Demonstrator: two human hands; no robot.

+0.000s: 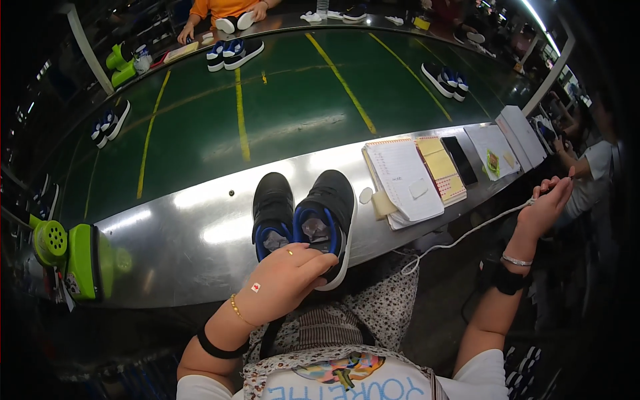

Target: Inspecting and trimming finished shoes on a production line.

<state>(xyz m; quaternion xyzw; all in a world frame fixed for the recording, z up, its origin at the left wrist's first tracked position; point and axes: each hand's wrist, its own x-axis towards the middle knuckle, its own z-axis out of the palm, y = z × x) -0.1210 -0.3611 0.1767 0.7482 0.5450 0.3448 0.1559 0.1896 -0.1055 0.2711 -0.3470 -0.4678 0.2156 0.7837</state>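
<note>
Green belt (200, 133): beyond the pair; yellow lines across it, more shoes (445, 81) standing on it, well apart from the pair.
Metal bench (180, 260): under the pair, which sits at its near edge.
Shirt front (333, 390): nearer the body than the pair; large blue lettering and a coloured print, inverted from this viewpoint, not transcribed.
Shoe pair (327, 197): black, blue-lined, side by side, toes pointing away; crumpled grey filling (315, 230) inside. No label made out on the uppers. Step in hand, judged: the pair is being steadied at the heels while a cord is managed off to the side.
Notebook (400, 177): right of the pair, open; handwriting on the page, mostly too small to read.
Left hand (280, 280): over the heel ends of the pair, touching. Thumb hidden; cannot tell whether it grasps or only rests.
Right hand (545, 205): well right of the pair, raised; fingers curled round the cord.
White cord (460, 241): runs from the bench edge right of the pair up to the right hand. Next move, judged: calls for a steady left hand and cord slack kept off the notebook.
Sticker (256, 287): on the left hand, just nearer the body than the pair; white with a red mark.
</note>
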